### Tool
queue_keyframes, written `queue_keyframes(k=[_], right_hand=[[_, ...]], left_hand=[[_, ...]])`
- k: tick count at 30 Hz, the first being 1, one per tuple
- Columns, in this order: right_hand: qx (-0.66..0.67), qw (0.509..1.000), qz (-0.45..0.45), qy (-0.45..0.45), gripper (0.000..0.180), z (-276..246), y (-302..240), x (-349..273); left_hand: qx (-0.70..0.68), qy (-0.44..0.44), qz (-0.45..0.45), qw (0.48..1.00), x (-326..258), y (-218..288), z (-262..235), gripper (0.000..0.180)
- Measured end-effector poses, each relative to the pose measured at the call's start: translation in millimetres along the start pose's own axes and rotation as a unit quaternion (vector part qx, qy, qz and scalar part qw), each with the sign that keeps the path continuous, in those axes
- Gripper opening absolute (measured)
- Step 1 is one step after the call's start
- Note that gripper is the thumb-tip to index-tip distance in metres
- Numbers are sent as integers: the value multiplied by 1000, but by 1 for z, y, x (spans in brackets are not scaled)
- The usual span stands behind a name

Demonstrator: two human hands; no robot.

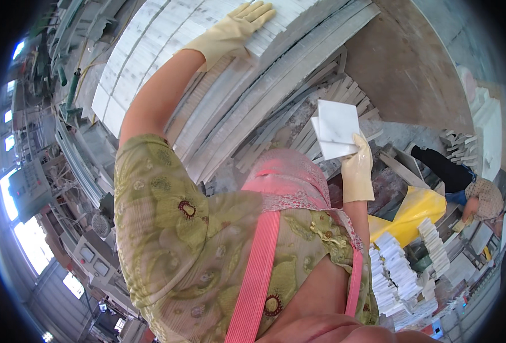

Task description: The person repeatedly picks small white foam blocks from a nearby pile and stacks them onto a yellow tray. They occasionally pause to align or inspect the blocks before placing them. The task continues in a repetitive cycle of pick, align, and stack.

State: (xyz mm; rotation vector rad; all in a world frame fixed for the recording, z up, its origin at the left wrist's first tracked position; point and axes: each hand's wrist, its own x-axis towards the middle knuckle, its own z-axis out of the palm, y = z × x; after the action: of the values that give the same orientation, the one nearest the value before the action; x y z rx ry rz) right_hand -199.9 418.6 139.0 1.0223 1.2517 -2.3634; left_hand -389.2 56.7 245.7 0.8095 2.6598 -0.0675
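— How were the arms placed?

— The left arm reached far up and forward, elbow nearly straight, bare from the sleeve to the wrist. The right forearm rose upright, close to the chest.

— And the left hand (234, 31)?

— Gloved in pale yellow rubber, palm down, fingers (258, 11) stretched out flat and lying together, pressed against what lay beneath.

— The right hand (357, 171)?

— Gloved the same way, held at chest height with the wrist straight. Its fingers (360, 143) pointed upward and were closed in a pinch on something thin and flat, thumb on the near side.

— Were the hands close?

— No, well apart, the left much higher.
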Motion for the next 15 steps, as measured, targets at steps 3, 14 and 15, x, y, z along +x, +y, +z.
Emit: queue_keyframes(k=[3, 14, 15], right_hand=[[-143, 987, 1, -79, 43, 27, 15, 0], [-20, 971, 208, -120, 29, 174, 98, 11], [-8, 968, 212, -133, 29, 185, 103, 17]], left_hand=[[-13, 17, 12, 1000, -6, -5, -1, 110], [-530, 309, -383, 690, -193, 85, 121, 65], [-596, 322, -380, 629, -203, 106, 131, 71]])
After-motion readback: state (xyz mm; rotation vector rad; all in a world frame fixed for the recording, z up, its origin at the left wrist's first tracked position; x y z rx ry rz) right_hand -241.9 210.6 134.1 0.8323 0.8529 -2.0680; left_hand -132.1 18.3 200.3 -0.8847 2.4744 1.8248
